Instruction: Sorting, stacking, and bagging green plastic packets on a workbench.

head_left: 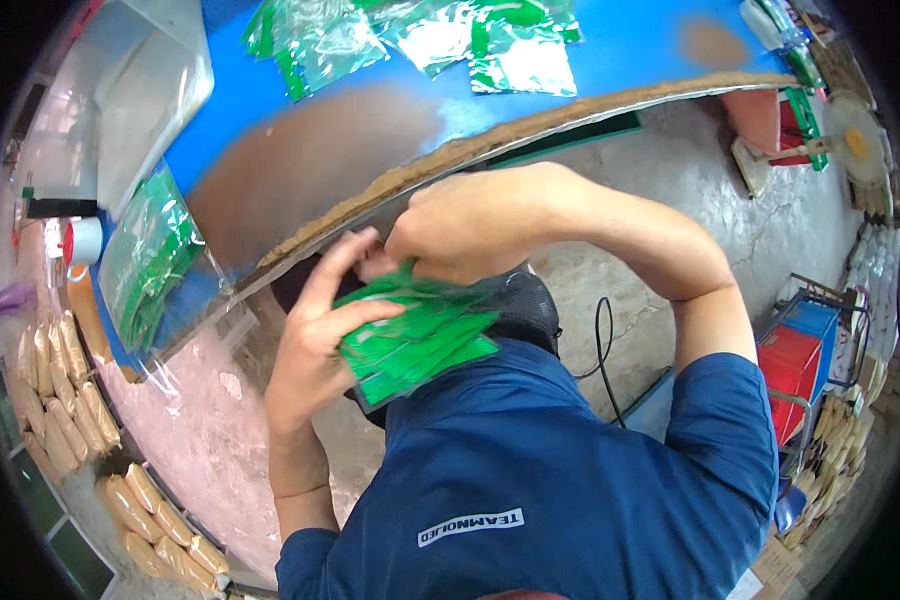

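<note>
A fanned stack of flat green packets [420, 345] in clear film hangs over my lap, just off the table's near edge. My left hand [310, 345] holds the stack from its left side, thumb across the front and fingers curled behind. At the top of the stack is my right hand [475, 225], bent inward with its fingers curled closed. Its fingertips meet those of my left hand near the packets' upper edge. What the right fingers pinch there is hidden and blurred.
The blue table [640, 50] has brown worn patches. Clear-and-green packets [420, 40] lie at its far side. A clear bag of green packets [155, 260] and a mug [83, 243] are at left. Brown packages [65, 400] are stacked beyond. A red-and-blue box [795, 360] stands right.
</note>
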